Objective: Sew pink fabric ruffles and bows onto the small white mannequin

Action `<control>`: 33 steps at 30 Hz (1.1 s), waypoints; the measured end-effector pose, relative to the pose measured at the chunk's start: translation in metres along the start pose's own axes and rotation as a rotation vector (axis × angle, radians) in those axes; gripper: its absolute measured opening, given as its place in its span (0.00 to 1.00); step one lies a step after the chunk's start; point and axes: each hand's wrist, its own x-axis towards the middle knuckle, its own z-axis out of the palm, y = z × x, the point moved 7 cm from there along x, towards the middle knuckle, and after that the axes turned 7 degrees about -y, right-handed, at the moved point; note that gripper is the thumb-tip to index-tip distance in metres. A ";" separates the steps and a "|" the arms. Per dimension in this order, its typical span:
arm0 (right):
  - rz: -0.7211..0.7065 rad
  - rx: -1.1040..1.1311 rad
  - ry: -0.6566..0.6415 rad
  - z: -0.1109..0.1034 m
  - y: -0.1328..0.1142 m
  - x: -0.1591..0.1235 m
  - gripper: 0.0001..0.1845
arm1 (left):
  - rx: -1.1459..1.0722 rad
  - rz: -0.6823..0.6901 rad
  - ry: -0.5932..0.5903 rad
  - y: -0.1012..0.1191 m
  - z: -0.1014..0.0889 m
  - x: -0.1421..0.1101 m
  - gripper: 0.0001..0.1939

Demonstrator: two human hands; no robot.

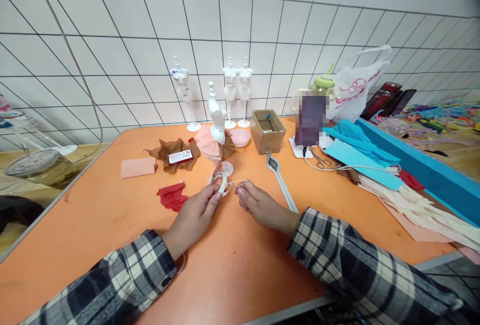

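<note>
Between the thumb and fingers of my left hand (pixel 198 209) is a white tape roll (pixel 222 186), held upright above the orange table (pixel 150 245). My right hand (pixel 260 206) pinches the thin loose end of the tape, which spans the short gap between both hands. Just behind the roll stands a small white mannequin (pixel 216 115) with pink and brown crepe paper (pixel 205 144) around its lower part. A pale round base (pixel 227 168) lies in front of it. Left of my left hand is a crumpled piece of red crepe paper (pixel 172 197).
Other white mannequins (pixel 230 85) stand along the tiled wall. A cardboard box (pixel 268 137), a grey long-handled tool (pixel 282 182), scissors (pixel 323 161) and a propped phone (pixel 311 117) are to the right. Left are brown paper (pixel 165 152), a small box (pixel 180 157) and pink paper (pixel 138 167).
</note>
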 end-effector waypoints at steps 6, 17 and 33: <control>0.016 0.027 0.023 0.000 0.003 0.002 0.14 | 0.069 0.022 -0.017 0.003 0.002 0.000 0.16; 0.009 -0.007 0.005 0.001 0.001 0.002 0.11 | 0.123 0.029 -0.030 0.000 0.005 -0.001 0.16; 0.127 -0.941 0.129 -0.069 0.017 0.007 0.14 | 0.134 -0.033 0.029 -0.015 -0.038 0.001 0.15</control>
